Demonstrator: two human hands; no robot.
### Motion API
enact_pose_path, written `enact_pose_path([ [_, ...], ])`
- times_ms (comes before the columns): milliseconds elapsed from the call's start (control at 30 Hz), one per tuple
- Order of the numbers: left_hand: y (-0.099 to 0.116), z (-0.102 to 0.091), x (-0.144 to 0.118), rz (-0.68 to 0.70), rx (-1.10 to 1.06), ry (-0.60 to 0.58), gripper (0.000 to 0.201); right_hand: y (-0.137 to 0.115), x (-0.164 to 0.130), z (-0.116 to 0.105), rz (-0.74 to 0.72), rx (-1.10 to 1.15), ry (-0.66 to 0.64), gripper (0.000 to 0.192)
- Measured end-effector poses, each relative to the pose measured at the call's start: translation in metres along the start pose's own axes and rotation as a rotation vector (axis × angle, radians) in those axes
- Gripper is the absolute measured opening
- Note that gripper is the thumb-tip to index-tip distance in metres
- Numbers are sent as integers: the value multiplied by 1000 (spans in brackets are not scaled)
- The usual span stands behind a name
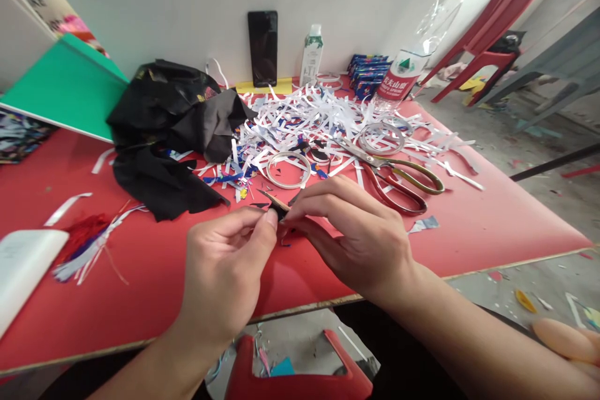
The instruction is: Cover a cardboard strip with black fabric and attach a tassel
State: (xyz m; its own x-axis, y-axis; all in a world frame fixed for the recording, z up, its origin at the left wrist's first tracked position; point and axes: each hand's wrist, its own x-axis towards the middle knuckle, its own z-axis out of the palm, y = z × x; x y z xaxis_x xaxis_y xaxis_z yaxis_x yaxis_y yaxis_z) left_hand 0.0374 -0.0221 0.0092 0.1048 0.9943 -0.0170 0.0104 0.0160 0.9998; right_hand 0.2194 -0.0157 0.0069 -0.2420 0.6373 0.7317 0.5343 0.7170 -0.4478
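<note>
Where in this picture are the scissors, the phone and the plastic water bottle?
scissors (398, 178), head view, on the red and gold handles.
phone (262, 47), head view, middle of its dark screen.
plastic water bottle (404, 78), head view, on its red label.

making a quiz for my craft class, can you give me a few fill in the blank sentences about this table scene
1. Both hands, the left hand and the right hand, pinch one small dark piece above the ____ table.
2. The scissors lie to the ____ of the hands.
3. The phone leans upright against the ____.
4. The black cloth lies to the ____ of the paper strips.

Missing words: red; right; wall; left
</note>
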Motion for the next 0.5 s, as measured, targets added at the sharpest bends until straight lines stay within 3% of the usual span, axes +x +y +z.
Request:
enact_pose_path([
  [300,-2,5,3,-17,-193,41,14,2,-1,-5,-50,-7,-21,21],
  [500,4,5,23,-36,-390,228,14,14,0,-9,-43,7,-78,13],
])
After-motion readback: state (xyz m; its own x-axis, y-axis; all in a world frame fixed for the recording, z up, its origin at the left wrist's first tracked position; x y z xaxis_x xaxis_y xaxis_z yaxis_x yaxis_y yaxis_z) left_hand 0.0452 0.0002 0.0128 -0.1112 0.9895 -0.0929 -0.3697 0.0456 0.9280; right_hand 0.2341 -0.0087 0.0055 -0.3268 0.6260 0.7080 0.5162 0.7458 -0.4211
